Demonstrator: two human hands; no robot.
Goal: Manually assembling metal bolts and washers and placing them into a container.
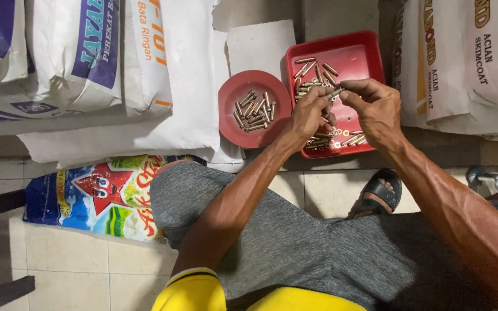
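Note:
My left hand [308, 113] and my right hand [376, 105] meet over a red square tray [358, 46]. Together they pinch one small metal bolt [335, 91] between their fingertips. The tray holds several loose metal bolts and small washers [339, 132]. To its left sits a round red plate [230, 95] with a pile of several similar bolts [254, 112]. My knees in grey shorts [295, 230] fill the lower view.
Large white sacks [87, 57] are stacked at the back left, and more sacks [468, 63] stand at the right. A colourful printed bag [96, 196] lies on the tiled floor at the left. My sandalled foot [380, 196] rests below the tray.

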